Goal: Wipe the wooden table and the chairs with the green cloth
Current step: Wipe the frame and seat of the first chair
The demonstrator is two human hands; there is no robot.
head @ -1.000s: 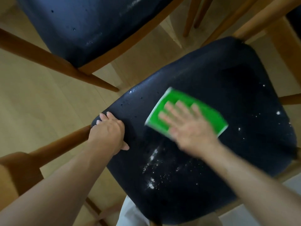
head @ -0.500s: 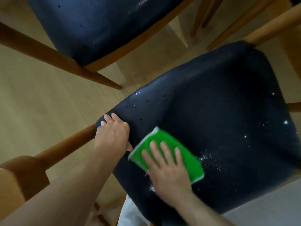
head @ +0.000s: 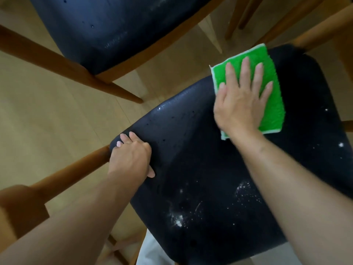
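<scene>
1. A wooden chair frame is running along the left edge, over the pale wood floor.
2. The left hand is gripping the left edge of the near chair's black seat, its fingers curling over the rim and its thumb lying on the top.
3. A second chair, also black-seated with wooden legs, is standing at the upper left, apart from the near one.
4. White crumbs and powder are lying on the near part of the seat.
5. The right hand is pressing flat, fingers straight and spread, on the green cloth.
6. The cloth is lying at the seat's far edge, its far corner overhanging the rim.
</scene>
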